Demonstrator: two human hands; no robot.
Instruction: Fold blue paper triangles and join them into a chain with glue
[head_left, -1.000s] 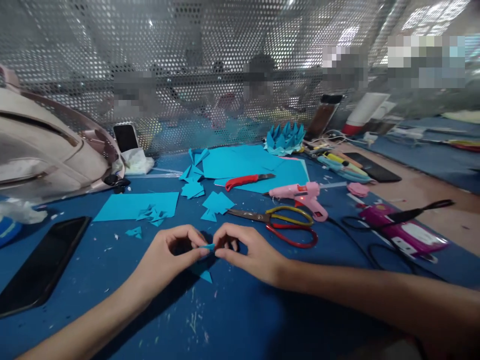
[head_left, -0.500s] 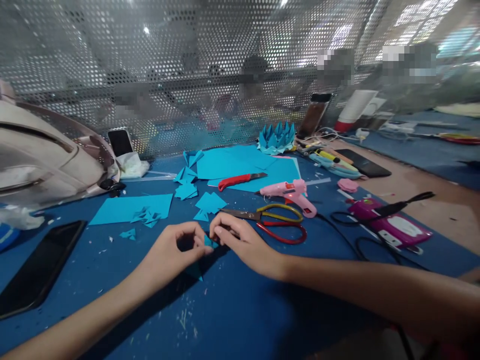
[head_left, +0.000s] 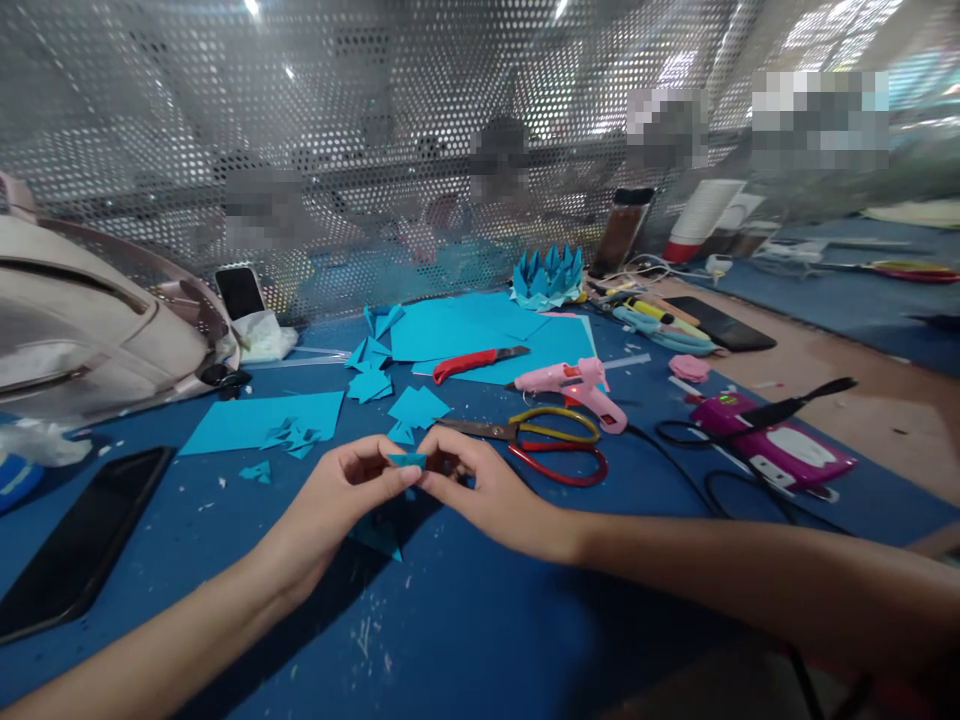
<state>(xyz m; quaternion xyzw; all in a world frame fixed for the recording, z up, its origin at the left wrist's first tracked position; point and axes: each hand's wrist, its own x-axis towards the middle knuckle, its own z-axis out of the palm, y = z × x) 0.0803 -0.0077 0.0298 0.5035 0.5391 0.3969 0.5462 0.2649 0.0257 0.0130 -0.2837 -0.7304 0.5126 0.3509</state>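
A small folded piece of blue paper (head_left: pixel 407 460) is pinched between the thumbs and fingers of both hands. My left hand (head_left: pixel 356 485) grips its left side, and my right hand (head_left: pixel 476 485) closes on its right side, the two thumbs almost touching. Under the left hand, a blue paper triangle (head_left: pixel 381 538) lies partly hidden on the table. Just beyond the fingers are cut blue paper pieces (head_left: pixel 420 407) and scissors (head_left: pixel 555 447) with one yellow and one red handle loop.
A pink glue gun (head_left: pixel 574 385) and red utility knife (head_left: pixel 476 364) lie behind the scissors. Blue sheets (head_left: pixel 465 325) and a spiky folded paper piece (head_left: pixel 547 280) sit farther back. A phone (head_left: pixel 86 535) is at left, a purple device (head_left: pixel 772 440) with cables at right.
Both hands have lifted slightly, and the right thumb has come in against the folded paper beside the left thumb. The paper now shows a flat top edge. The view has shifted a little.
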